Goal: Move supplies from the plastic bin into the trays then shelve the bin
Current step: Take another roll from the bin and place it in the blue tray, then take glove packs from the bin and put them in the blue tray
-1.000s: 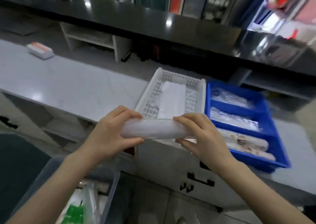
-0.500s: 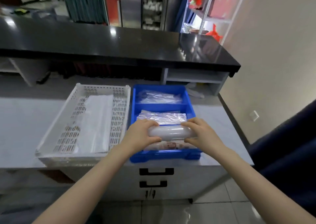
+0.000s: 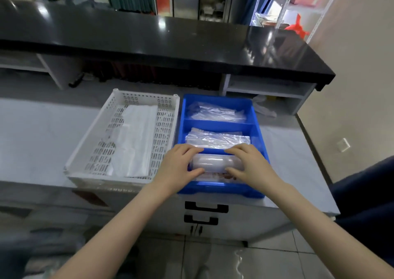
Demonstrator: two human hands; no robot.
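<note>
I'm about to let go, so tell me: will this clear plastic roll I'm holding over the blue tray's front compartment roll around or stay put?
The plastic roll is a smooth cylinder, so it would probably roll on a flat surface; the blue tray walls should hem it in. Between left hand and right hand it shows no sag, so likely stiff.

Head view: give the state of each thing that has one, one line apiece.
left hand, grips the roll at its left end.
right hand, grips its right end.
roll, level, low in the blue tray's nearest compartment.
blue tray, all three compartments hold wrapped supplies.
white tray, holds flat white bags.
drawers, shut.
</note>
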